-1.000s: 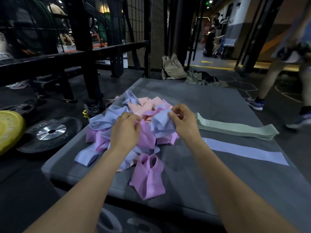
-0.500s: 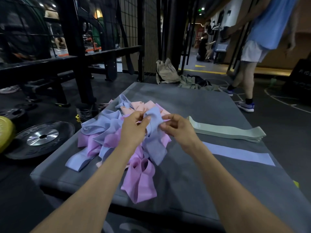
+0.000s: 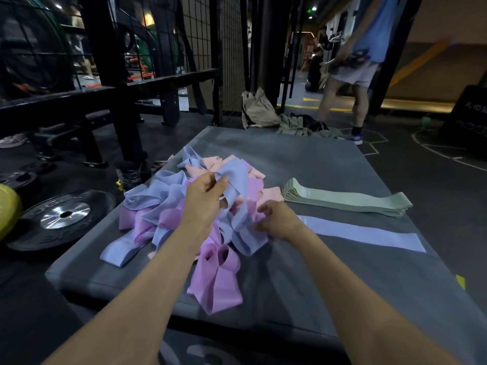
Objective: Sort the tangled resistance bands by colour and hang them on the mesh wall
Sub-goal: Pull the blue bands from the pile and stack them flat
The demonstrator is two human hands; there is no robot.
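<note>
A tangled heap of blue, purple and pink resistance bands (image 3: 168, 206) lies on a grey mat (image 3: 303, 280). My left hand (image 3: 204, 200) pinches the top of a blue band (image 3: 238, 196) and holds it lifted above the heap. Lower and to the right, my right hand (image 3: 278, 219) has its fingers curled into the bands at the heap's edge, where that blue band hangs down. A neat stack of green bands (image 3: 345, 200) and one flat blue band (image 3: 363, 233) lie to the right. The black mesh wall (image 3: 229, 54) stands behind the mat.
Weight plates (image 3: 62, 216) and a yellow plate (image 3: 8, 209) lie on the floor at left beside a black rack (image 3: 110, 83). A beige bag (image 3: 257, 109) and clothes sit past the mat's far end. A person in blue (image 3: 353, 64) walks at back right.
My left hand has lifted the blue band higher. My right hand has left the band's top and dropped to the heap's right edge. The person behind has stepped further away.
</note>
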